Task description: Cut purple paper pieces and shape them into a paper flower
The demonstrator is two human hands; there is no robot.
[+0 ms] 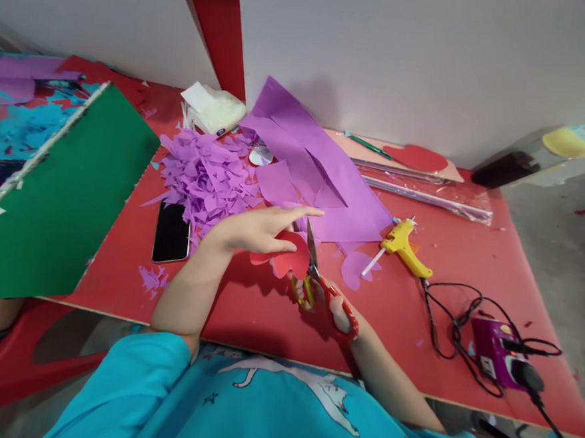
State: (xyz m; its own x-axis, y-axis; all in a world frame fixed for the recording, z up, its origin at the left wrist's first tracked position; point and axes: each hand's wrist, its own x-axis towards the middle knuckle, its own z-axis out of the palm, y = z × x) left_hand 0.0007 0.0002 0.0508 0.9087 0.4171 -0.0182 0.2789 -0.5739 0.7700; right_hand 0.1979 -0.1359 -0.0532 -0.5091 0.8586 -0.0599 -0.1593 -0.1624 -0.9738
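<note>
left hand (256, 230): gripping red paper shape (290, 259) | right hand (339, 312): gripping scissors (318, 281), blades at paper | containers: none seen

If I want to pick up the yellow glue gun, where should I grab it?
Probably by the handle of the glue gun, the thick part slanting toward the near right. It lies flat, nozzle pointing left, so come from above on the right, clear of the black cord.

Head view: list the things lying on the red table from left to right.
Green paper sheet → black phone → heap of purple paper scraps → red paper shape held by the left hand → yellow glue gun → purple power adapter.
</note>
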